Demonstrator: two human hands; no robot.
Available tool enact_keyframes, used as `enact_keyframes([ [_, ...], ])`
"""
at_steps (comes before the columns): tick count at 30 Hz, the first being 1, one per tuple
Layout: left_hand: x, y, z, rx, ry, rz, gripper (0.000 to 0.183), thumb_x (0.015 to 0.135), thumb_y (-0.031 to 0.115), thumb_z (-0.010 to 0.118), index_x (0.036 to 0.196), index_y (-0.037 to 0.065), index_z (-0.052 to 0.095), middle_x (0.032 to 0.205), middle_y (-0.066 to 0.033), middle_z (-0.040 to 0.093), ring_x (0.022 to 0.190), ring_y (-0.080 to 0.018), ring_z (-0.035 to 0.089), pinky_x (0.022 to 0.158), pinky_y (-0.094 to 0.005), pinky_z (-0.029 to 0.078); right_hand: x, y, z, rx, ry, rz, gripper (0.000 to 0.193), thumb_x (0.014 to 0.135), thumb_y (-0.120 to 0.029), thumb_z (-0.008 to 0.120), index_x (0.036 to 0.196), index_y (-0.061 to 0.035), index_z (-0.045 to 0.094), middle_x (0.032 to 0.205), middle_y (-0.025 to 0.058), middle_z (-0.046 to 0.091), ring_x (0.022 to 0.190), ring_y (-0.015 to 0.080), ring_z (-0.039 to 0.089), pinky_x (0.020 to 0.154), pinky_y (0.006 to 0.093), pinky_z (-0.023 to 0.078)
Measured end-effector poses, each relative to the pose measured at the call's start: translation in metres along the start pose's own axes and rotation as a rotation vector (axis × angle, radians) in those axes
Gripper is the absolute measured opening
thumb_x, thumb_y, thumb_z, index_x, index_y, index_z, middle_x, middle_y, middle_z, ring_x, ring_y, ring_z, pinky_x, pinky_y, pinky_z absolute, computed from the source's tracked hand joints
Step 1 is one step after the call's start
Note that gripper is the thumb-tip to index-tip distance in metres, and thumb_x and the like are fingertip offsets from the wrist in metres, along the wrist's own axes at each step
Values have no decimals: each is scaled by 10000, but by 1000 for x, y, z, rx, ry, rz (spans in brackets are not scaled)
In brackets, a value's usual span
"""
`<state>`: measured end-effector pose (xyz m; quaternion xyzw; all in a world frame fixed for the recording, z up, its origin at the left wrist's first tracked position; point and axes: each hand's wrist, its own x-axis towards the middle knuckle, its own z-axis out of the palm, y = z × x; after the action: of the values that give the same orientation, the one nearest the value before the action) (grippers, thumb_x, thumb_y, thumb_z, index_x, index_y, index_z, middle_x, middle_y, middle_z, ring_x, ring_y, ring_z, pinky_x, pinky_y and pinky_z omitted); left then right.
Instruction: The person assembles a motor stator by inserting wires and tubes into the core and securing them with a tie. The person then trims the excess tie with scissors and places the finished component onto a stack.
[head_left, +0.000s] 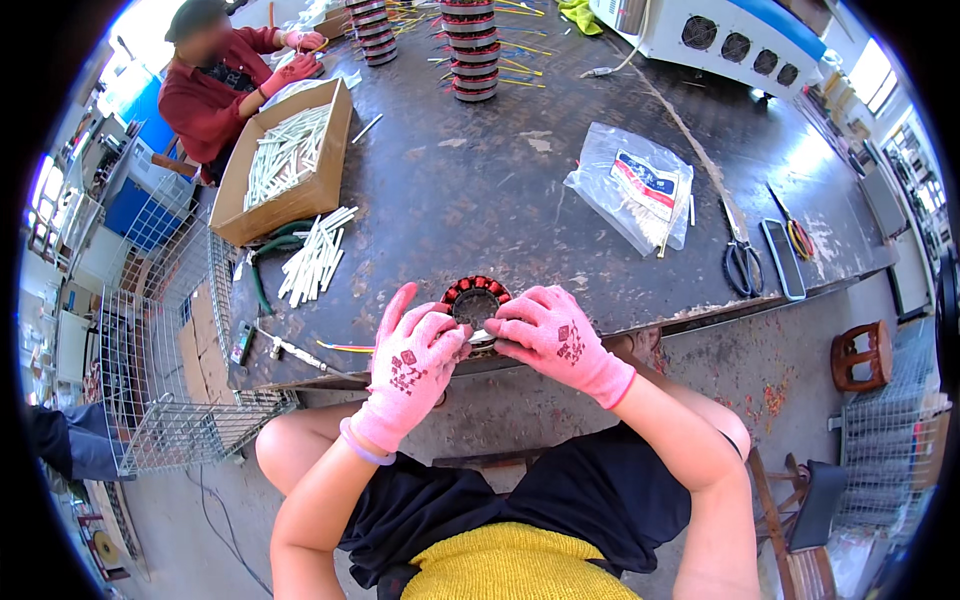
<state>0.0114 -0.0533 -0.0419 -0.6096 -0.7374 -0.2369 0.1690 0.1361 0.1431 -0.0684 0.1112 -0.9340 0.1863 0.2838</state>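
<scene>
A ring-shaped motor stator (476, 284) with red-brown copper windings sits at the table's front edge. My left hand (412, 365), in a pink printed glove, closes on its near left side, thumb and fingertips bent in and the index finger raised. My right hand (560, 342), in a matching glove, grips the near right side with curled fingers. A small whitish piece shows between the fingertips at the ring's near rim; its kind is unclear. Yellow and red lead wires (346, 348) stick out to the left, next to my left hand.
On the left lie loose white sticks (314, 262), a cardboard box (232, 228) of similar sticks, green-handled pliers (262, 285) and a soldering-iron-like tool (300, 352). Right: plastic bag (610, 195), scissors (742, 262), phone (783, 258). Stator stacks (472, 60) stand behind; a co-worker (215, 95) sits far left.
</scene>
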Motion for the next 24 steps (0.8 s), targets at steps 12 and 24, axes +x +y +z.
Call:
enact_keyframes([
  [12,-8,3,22,102,-83,-3,364,770,144,723,1113,38,660,1220,-103,653,1258,-314,569,1137,-489,399,7,-11,-2,-223,-25,-95,244,799,-219,736,1015,-123,676,1008,-4,625,966,189,617,828,378,508],
  [24,-7,4,32,-25,46,-10,349,711,38,732,1048,66,643,1147,-95,655,1235,-333,584,1115,-526,412,-90,92,-96,-501,143,746,181,869,-189,707,1042,-138,717,1084,35,668,1019,228,631,850,403,495],
])
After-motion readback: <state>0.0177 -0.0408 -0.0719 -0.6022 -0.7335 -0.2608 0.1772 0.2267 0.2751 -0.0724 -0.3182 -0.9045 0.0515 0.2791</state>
